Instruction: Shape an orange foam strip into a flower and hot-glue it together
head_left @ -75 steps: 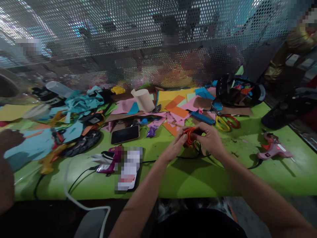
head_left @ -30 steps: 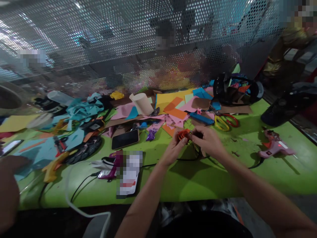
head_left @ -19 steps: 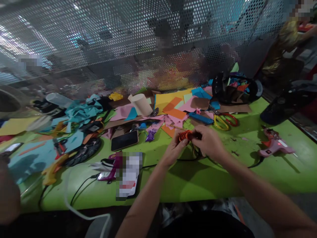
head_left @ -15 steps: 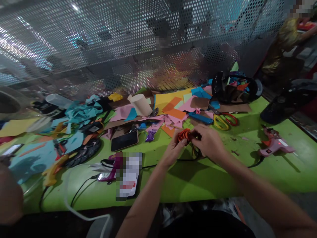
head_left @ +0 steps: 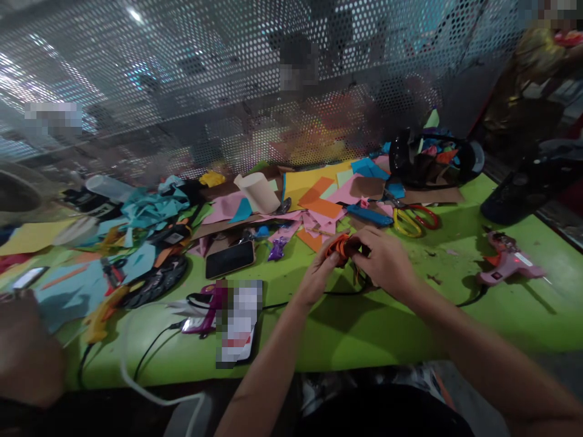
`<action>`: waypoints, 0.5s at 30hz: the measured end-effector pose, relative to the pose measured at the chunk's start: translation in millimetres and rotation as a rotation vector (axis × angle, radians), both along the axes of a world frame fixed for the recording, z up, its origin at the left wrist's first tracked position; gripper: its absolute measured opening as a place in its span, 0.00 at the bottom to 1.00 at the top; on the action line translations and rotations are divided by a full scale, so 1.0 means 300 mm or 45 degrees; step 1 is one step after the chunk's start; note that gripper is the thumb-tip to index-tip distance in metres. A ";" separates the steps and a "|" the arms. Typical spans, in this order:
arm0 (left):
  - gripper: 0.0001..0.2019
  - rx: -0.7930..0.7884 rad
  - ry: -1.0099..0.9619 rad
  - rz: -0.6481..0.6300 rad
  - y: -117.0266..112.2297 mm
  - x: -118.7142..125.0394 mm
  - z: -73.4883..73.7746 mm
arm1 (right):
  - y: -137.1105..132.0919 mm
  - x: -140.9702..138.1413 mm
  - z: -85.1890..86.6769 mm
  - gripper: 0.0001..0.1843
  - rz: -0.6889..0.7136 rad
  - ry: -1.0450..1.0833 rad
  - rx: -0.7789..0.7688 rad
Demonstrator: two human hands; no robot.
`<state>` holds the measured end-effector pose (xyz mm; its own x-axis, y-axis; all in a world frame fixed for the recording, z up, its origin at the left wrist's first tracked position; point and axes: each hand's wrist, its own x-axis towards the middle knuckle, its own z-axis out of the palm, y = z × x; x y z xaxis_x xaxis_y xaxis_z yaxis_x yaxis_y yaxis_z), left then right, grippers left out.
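Note:
Above the green table, my left hand (head_left: 316,276) is closed round an orange coil (head_left: 339,249) of thin, layered strips, its thumb lying across the front. My right hand (head_left: 382,258) meets it from the right, thumb and fingers pinched together at the coil's edge beside a darker brownish part. Fingers partly cover the piece, so its exact kind is not clear. Close beyond both hands lie pink and orange paper scraps (head_left: 321,206), a blue cutter (head_left: 368,215) and scissors (head_left: 407,221) with yellow and red handles.
A pink glue gun (head_left: 512,267) lies at the right, near a dark bottle (head_left: 523,188). Left of my hands are a dark phone (head_left: 231,260), a second phone (head_left: 241,321) and a yellow glue gun (head_left: 102,315). Another person's hand (head_left: 27,346) is at far left.
The orange coil has turned slightly in my fingers, while both my hands stay almost in place. At far left, the other person's hand has shifted a little to the right.

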<state>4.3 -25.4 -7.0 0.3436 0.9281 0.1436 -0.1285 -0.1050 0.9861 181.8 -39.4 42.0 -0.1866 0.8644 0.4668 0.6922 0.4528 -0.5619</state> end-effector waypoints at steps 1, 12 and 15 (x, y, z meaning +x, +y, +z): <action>0.23 -0.006 -0.015 0.002 0.000 0.000 -0.001 | 0.001 0.000 0.002 0.03 0.016 0.041 -0.021; 0.28 -0.181 -0.161 0.056 0.018 -0.003 -0.025 | 0.010 0.015 0.017 0.07 0.173 0.443 -0.128; 0.28 -0.198 -0.193 0.050 0.019 -0.002 -0.020 | 0.006 0.019 0.031 0.04 0.265 0.419 -0.081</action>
<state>3.8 -19.6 -13.1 0.2924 0.9552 0.0448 -0.2756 0.0394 0.9605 187.5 -37.7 51.3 -0.2103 0.8531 0.4774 0.3673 0.5215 -0.7701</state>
